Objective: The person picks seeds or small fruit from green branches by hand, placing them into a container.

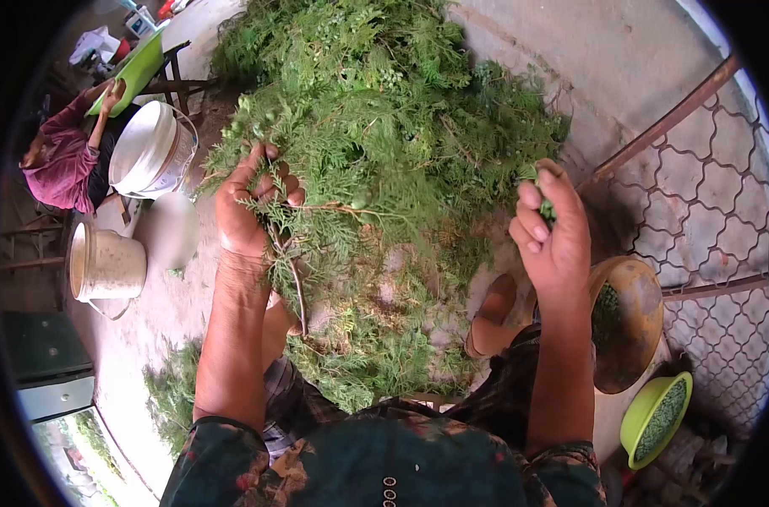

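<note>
My left hand (242, 215) grips a leafy evergreen branch (297, 287), its bare woody stem hanging down beside the wrist. Flat green sprays and some round pale-green cones show around the fingers. My right hand (560, 237) is raised apart from the branch, fingers curled around small green cones (546, 209); how many is hidden. Beyond both hands spreads a large heap of cut evergreen branches (384, 110), with small cones among the leaves. Looser sprigs (359, 355) lie on the floor between my feet.
To my right stand a yellowish bucket (642, 325) with green bits inside and a green basin (629, 431) of small green cones, near a wire mesh fence (710, 194). On the left are a white bucket (139, 152), another bucket (114, 262) and a seated person (63, 173) with a green basin (139, 72).
</note>
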Tool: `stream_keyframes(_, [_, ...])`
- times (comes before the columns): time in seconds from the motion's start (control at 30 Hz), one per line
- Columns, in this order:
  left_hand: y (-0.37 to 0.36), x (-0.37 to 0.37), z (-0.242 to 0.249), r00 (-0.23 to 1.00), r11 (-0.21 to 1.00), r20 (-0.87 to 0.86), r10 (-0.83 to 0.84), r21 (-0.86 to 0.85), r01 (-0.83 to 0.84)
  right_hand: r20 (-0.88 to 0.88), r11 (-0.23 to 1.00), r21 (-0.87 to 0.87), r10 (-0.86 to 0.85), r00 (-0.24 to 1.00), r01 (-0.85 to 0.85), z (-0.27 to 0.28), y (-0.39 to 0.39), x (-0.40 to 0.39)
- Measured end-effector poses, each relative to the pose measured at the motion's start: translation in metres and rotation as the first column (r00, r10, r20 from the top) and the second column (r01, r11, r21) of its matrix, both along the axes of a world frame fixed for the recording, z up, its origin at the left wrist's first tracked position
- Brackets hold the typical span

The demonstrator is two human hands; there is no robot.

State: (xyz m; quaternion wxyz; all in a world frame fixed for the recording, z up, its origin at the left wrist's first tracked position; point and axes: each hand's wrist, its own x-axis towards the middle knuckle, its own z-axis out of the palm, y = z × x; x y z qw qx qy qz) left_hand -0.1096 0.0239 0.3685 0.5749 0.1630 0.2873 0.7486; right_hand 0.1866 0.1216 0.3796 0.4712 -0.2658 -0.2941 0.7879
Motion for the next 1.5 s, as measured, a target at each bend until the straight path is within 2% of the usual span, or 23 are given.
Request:
stream_keyframes(0.13, [0.003, 0.002, -0.011, 0.985, 0.993, 0.135, -0.107, 0.054, 0.101, -0.060, 0.978, -0.118, 0.167, 0.984, -0.173, -0.001, -0.012, -0.013])
stream_keyframes(0.17, [0.003, 0.003, -0.012, 0.985, 0.994, 0.136, -0.107, 0.046, 0.101, -0.060, 0.977, -0.126, 0.166, 0.984, -0.172, -0.003, -0.013, -0.013])
stream_keyframes(0.23, [0.004, 0.003, -0.014, 0.936, 0.981, 0.295, -0.193, 0.088, 0.174, 0.136, 0.953, -0.111, 0.297, 0.945, -0.283, -0.006, -0.015, -0.017])
stream_keyframes(0.27, [0.004, 0.001, -0.018, 0.929, 0.980, 0.314, -0.197, 0.085, 0.179, 0.283, 0.957, -0.073, 0.290, 0.914, -0.281, -0.006, -0.018, -0.021])
stream_keyframes(0.43, [0.002, 0.002, -0.024, 0.944, 0.993, 0.309, -0.117, 0.028, 0.115, 0.406, 0.914, 0.009, 0.367, 0.837, -0.405, -0.008, -0.024, -0.028])
stream_keyframes(0.5, [0.000, 0.004, -0.022, 0.937, 0.996, 0.347, -0.036, -0.069, 0.063, 0.545, 0.947, 0.055, 0.236, 0.805, -0.315, -0.008, -0.026, -0.031])
stream_keyframes(0.53, [0.000, 0.004, -0.022, 0.932, 0.992, 0.362, 0.004, -0.117, 0.040, 0.544, 0.947, 0.055, 0.236, 0.805, -0.315, -0.014, -0.025, -0.032])
stream_keyframes(0.57, [-0.001, 0.004, -0.022, 0.932, 0.992, 0.361, 0.003, -0.117, 0.042, 0.675, 0.936, 0.143, 0.145, 0.724, -0.320, -0.025, -0.023, -0.034])
stream_keyframes(0.6, [-0.001, 0.003, -0.023, 0.924, 0.980, 0.377, 0.060, -0.197, 0.017, 0.779, 0.915, 0.227, 0.036, 0.626, -0.335, -0.028, -0.024, -0.037])
stream_keyframes(0.63, [-0.001, 0.003, -0.023, 0.916, 0.961, 0.385, 0.115, -0.277, -0.004, 0.776, 0.917, 0.227, 0.033, 0.629, -0.328, -0.026, -0.025, -0.037])
stream_keyframes(0.7, [-0.006, 0.005, -0.022, 0.943, 0.965, 0.317, 0.097, -0.262, -0.011, 0.578, 0.933, 0.071, 0.251, 0.776, -0.354, -0.015, -0.026, -0.039])
stream_keyframes(0.77, [-0.004, 0.002, -0.025, 0.948, 0.927, 0.265, 0.174, -0.369, -0.067, 0.539, 0.914, 0.073, 0.301, 0.787, -0.399, -0.007, -0.025, -0.039])
stream_keyframes(0.87, [-0.005, 0.000, -0.027, 0.947, 0.928, 0.280, 0.160, -0.370, -0.047, 0.488, 0.881, 0.035, 0.397, 0.777, -0.472, -0.008, -0.025, -0.044])
stream_keyframes(0.93, [-0.006, 0.000, -0.027, 0.943, 0.935, 0.303, 0.140, -0.353, -0.026, 0.481, 0.822, -0.008, 0.503, 0.718, -0.570, -0.017, -0.023, -0.050])
stream_keyframes(1.03, [-0.008, 0.000, -0.029, 0.937, 0.942, 0.330, 0.117, -0.335, 0.000, 0.573, 0.793, 0.091, 0.453, 0.683, -0.602, -0.016, -0.031, -0.066])
stream_keyframes(1.07, [-0.009, -0.001, -0.030, 0.934, 0.944, 0.339, 0.114, -0.330, 0.005, 0.583, 0.838, 0.118, 0.375, 0.720, -0.532, -0.010, -0.039, -0.073])
stream_keyframes(1.1, [-0.009, -0.002, -0.030, 0.934, 0.944, 0.338, 0.114, -0.329, 0.004, 0.582, 0.838, 0.117, 0.377, 0.720, -0.533, -0.012, -0.041, -0.078])
stream_keyframes(1.17, [-0.010, -0.001, -0.030, 0.941, 0.944, 0.318, 0.117, -0.328, -0.007, 0.424, 0.807, 0.301, 0.364, 0.829, -0.508, -0.023, -0.042, -0.084])
stream_keyframes(1.3, [-0.013, -0.001, -0.028, 0.963, 0.949, 0.246, 0.112, -0.313, -0.030, 0.298, 0.808, 0.440, 0.280, 0.912, -0.392, -0.033, -0.041, -0.093])
stream_keyframes(1.37, [-0.013, 0.010, -0.015, 0.979, 0.923, 0.075, 0.188, -0.356, -0.150, 0.290, 0.804, 0.512, 0.167, 0.942, -0.301, -0.031, -0.042, -0.093])
stream_keyframes(1.4, [-0.015, 0.011, -0.015, 0.979, 0.924, 0.078, 0.189, -0.353, -0.150, 0.293, 0.802, 0.515, 0.168, 0.941, -0.303, -0.027, -0.042, -0.090])
stream_keyframes(1.47, [-0.016, 0.011, -0.014, 0.978, 0.933, 0.084, 0.193, -0.325, -0.156, 0.424, 0.839, 0.321, 0.287, 0.859, -0.439, -0.018, -0.039, -0.081])
stream_keyframes(1.5, [-0.017, 0.010, -0.015, 0.978, 0.933, 0.085, 0.193, -0.324, -0.156, 0.425, 0.839, 0.321, 0.287, 0.859, -0.439, -0.017, -0.039, -0.078])
